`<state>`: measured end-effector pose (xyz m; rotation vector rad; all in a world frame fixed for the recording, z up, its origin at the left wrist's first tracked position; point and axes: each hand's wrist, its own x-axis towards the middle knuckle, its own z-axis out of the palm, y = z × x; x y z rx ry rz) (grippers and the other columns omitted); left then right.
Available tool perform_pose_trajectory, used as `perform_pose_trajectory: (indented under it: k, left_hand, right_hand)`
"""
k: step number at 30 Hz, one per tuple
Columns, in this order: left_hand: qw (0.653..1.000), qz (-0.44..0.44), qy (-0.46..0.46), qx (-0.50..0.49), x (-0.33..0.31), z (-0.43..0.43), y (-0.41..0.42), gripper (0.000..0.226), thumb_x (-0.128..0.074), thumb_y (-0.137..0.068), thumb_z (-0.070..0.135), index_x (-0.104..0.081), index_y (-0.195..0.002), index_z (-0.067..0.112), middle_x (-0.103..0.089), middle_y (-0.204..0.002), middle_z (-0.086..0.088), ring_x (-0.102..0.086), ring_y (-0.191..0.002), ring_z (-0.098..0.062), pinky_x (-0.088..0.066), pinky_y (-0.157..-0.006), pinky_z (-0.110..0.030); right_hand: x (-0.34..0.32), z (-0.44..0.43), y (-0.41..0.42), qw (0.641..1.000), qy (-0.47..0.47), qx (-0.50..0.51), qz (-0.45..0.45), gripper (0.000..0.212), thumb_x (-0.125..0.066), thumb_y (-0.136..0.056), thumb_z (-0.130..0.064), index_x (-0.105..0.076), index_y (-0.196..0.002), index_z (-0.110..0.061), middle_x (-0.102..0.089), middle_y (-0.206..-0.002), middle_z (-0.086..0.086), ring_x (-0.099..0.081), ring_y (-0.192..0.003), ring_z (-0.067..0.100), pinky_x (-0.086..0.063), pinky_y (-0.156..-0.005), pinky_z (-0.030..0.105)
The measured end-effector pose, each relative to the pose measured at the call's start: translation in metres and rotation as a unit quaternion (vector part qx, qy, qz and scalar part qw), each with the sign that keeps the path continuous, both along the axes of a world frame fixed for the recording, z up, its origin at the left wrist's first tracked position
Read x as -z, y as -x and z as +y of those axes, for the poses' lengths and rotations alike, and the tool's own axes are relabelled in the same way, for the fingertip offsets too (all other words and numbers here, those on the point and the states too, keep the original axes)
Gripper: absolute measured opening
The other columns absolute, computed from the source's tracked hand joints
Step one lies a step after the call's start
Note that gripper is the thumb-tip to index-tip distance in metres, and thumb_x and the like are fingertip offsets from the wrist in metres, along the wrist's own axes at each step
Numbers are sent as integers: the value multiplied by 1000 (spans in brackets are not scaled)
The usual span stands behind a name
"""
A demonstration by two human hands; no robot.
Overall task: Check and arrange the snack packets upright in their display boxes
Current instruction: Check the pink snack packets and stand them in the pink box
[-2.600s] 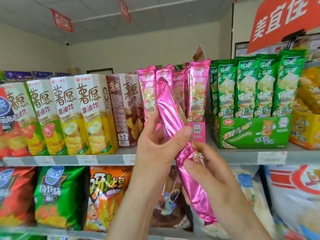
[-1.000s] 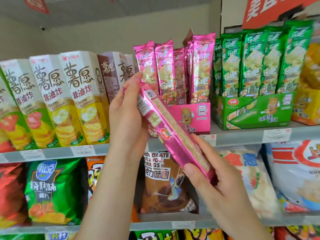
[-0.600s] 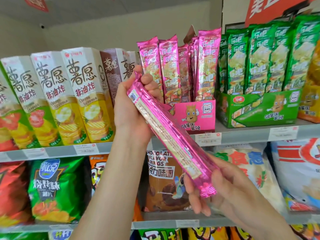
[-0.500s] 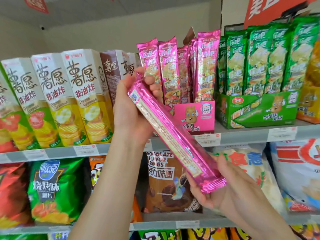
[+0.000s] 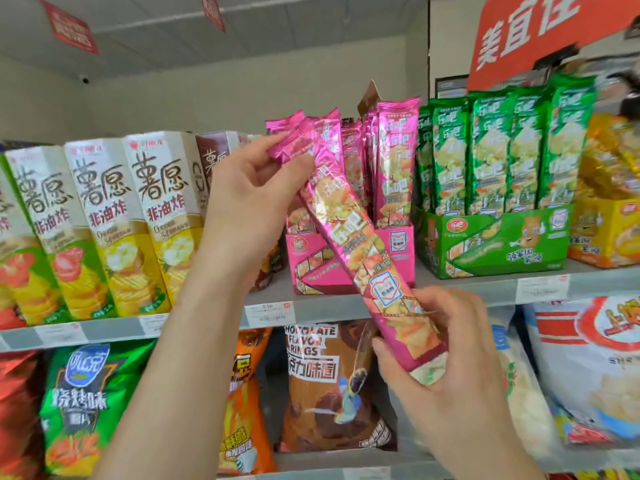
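One pink packet (image 5: 353,237) is held slantwise in front of the pink display box (image 5: 308,268) on the shelf (image 5: 467,289). Its top end is pinched by the left hand (image 5: 249,202), and its bottom end is gripped by the right hand (image 5: 446,358).

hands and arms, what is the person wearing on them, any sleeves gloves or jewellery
Nothing worn shows. The left hand and right hand have no gloves, rings or watch; the left forearm and right forearm are bare to the frame's edge, no sleeve in view.
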<state>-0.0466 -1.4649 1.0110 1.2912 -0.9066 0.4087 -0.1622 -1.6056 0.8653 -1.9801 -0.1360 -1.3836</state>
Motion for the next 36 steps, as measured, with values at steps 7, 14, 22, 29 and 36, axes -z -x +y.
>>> perform_pose_trajectory:
  k: [7, 14, 22, 29, 36]
  left_hand:
    - [998, -63, -3, 25, -38, -25, 0, 17, -60, -94, 14, -76, -93, 21, -74, -80, 2, -66, -71, -11, -54, -67, -29]
    - [988, -151, 22, -19, -97, -47, -2, 19, -58, -97, 18, -76, -91, 23, -68, -71, 5, -60, -66, -12, -50, -66, -31]
    - [965, -245, 27, -94, -149, -51, -13, 20, -59, -95, 18, -74, -84, 25, -68, -69, 11, -58, -65, -3, -47, -64, -27]
    - [958, -286, 15, -21, -160, -51, -10, 18, -57, -98, 17, -70, -103, 28, -74, -89, 11, -67, -82, -5, -55, -75, -26]
    - [906, -193, -343, -158, -142, -21, -46, 39, -62, -87, 29, -62, -126, 24, -64, -118, 16, -61, -100, 2, -46, -99, -27]
  right_hand:
    - [-22, -3, -9, 948, -136, -276, 78, 69, -89, -53, -46, -47, -107, -50, -69, -114, -16, -70, -91, 8, -56, -74, 22]
    - [-83, -12, -15, 982, -14, -169, 86, 68, -76, -59, -66, -31, -111, -68, -72, -89, -28, -70, -70, 2, -60, -67, 34]
    - [-195, -47, -21, 996, 57, -70, -7, 56, -52, -73, -79, -52, -119, -46, -61, -93, -17, -60, -84, 0, -45, -66, 19]
    - [-285, -47, -51, 964, 119, -228, 63, 94, -80, -77, -12, -20, -134, -58, -75, -97, -3, -73, -85, 20, -61, -72, 34]
    - [-316, -62, -65, 974, -55, -203, -91, 71, -70, -83, 0, -34, -134, -32, -70, -96, 10, -70, -75, 13, -55, -56, 24]
